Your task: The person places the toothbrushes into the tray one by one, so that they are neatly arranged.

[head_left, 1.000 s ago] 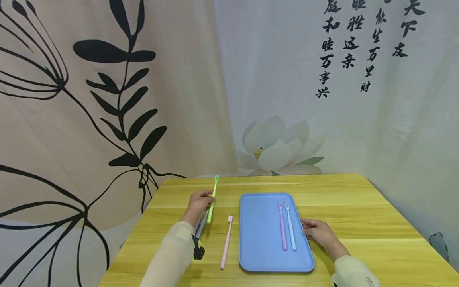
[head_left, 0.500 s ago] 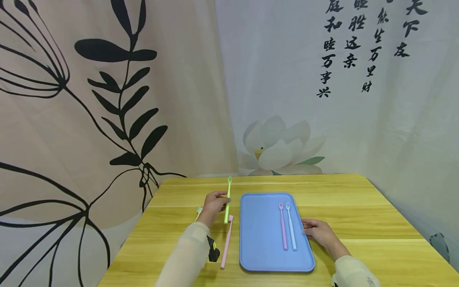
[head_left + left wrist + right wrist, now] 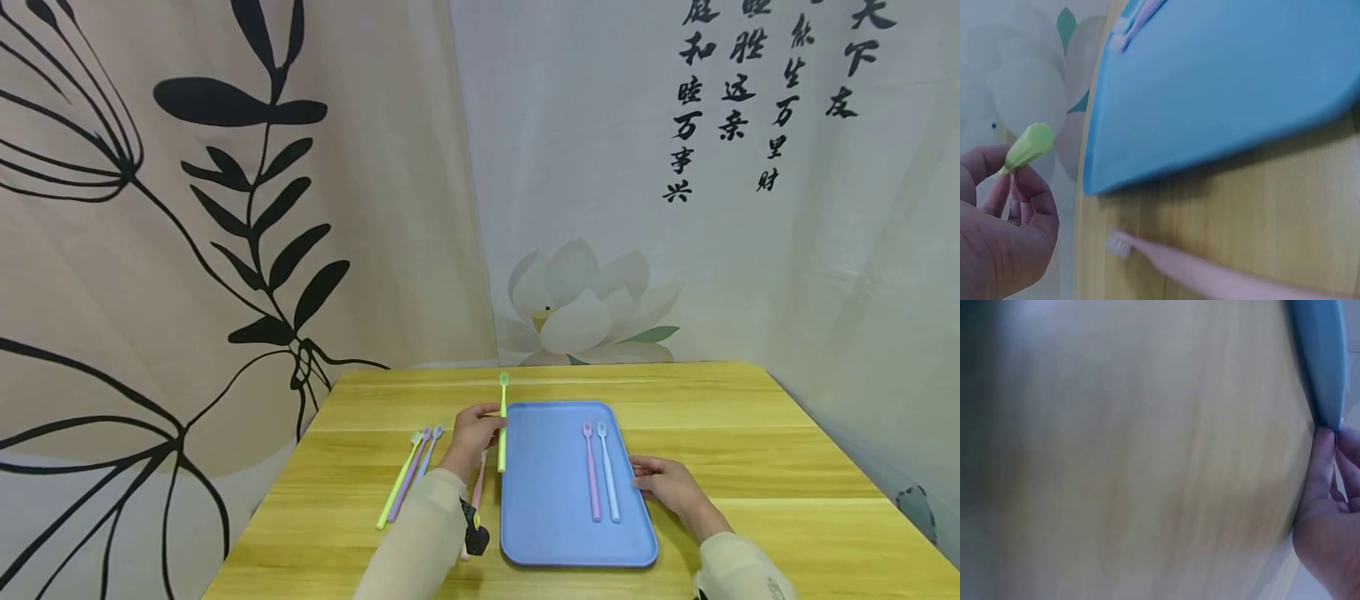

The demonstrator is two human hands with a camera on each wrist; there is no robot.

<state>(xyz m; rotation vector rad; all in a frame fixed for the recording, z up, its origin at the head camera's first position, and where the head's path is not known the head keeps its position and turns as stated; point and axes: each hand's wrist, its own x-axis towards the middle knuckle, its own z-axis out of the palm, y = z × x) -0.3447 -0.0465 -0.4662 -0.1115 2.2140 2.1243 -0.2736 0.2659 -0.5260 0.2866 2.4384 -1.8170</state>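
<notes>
My left hand [image 3: 471, 438] pinches a yellow-green toothbrush [image 3: 502, 450] between thumb and fingers, head end up, at the left edge of a blue tray [image 3: 551, 508]. The left wrist view shows the butt of its handle [image 3: 1030, 145] facing the camera. On the right side of the tray lie a pinkish-purple toothbrush [image 3: 592, 475] and a light blue toothbrush [image 3: 609, 477], side by side. My right hand [image 3: 673, 490] grips the tray's right rim, thumb and fingers on either side of it in the right wrist view.
A pink toothbrush [image 3: 1191, 269] lies on the wooden table [image 3: 712, 417] left of the tray, partly hidden by my left forearm in the head view. Farther left lie a yellow-green toothbrush [image 3: 399, 482], a purple toothbrush [image 3: 408, 477] and a blue toothbrush [image 3: 430, 450]. A printed curtain hangs behind.
My left hand has moved right with the yellow-green toothbrush, from above the left group to the tray's left edge. The left group is now uncovered. My right hand and the tray stay put.
</notes>
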